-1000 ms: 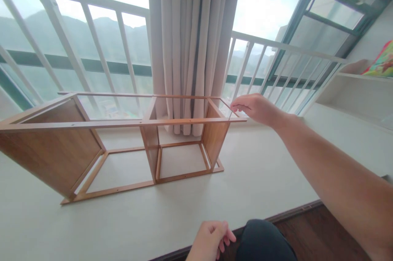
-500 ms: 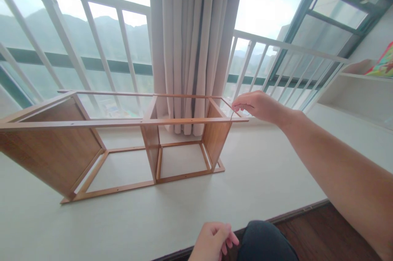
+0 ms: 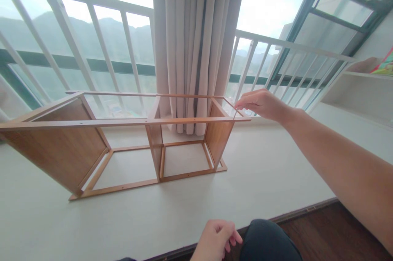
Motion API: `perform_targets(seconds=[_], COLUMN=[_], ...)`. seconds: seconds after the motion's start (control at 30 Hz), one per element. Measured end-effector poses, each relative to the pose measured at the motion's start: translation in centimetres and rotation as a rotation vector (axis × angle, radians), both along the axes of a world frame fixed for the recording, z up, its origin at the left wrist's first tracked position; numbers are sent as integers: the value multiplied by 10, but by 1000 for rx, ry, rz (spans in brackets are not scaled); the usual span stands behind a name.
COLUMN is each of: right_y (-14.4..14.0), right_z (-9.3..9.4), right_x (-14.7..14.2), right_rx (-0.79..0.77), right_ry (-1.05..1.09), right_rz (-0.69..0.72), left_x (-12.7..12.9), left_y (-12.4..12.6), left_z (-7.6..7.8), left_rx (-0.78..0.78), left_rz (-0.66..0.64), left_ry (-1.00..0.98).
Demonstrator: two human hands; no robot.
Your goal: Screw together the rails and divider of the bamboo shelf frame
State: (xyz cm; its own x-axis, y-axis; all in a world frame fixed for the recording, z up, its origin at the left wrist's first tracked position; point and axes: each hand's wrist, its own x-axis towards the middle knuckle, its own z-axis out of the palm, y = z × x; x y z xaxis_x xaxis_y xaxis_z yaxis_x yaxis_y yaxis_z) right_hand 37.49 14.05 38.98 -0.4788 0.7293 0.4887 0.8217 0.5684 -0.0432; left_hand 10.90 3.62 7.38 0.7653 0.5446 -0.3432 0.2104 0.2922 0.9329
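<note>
1. Wooden shelf frame (image 3: 123,138): it lies on its side on the pale platform (image 3: 260,179) before the window railing (image 3: 101,48). Two end panels, one centre divider and the long rails are already joined, so by the look of it the carcass is largely assembled
2. Right hand (image 3: 260,103): extended to the frame's right end. The fingers (image 3: 242,103) are pinched narrow on a thin metal tool (image 3: 235,114), probably a hex key, though it is too small to tell for certain
3. Tool position: it hangs just below the pinching fingertips, with its lower end at the corner where the front rail meets the right end panel (image 3: 219,138). Whether it is seated in a fastener cannot be told
4. Left hand (image 3: 216,240): low at the near edge of the view, well apart from the frame. The fingers are curled loosely inward beside the person's knee (image 3: 267,242); whether they hold anything cannot be told
5. Progress judgement: the joint under the right fingertips appears to be the one in hand. Small holes show along the front rail to the left of those fingers; whether they hold fasteners cannot be told. No shelf boards or back panel are fitted in the open bays
6. Surroundings: a curtain (image 3: 196,40) hangs behind the frame, beyond the right fingertips
</note>
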Motion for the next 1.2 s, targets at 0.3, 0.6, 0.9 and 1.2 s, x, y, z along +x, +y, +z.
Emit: perform_targets(seconds=[0.3,0.6,0.9,1.2], right_y=[0,-1,1,6], right_z=[0,4,2,-4], right_x=[-9,-22,-35,-38], right_rx=[-75,-66,-4,8], right_ry=[81,29,-11,37], right_rz=[-314,-478,-537,-639], left_x=[-1,-2,-4,-5], left_y=[0,-2,-2,-4], left_z=[-2,-5,2,11], left_rx=[12,31,119,193], left_rz=[8,39,25,12], left_ry=[0,-59,5,48])
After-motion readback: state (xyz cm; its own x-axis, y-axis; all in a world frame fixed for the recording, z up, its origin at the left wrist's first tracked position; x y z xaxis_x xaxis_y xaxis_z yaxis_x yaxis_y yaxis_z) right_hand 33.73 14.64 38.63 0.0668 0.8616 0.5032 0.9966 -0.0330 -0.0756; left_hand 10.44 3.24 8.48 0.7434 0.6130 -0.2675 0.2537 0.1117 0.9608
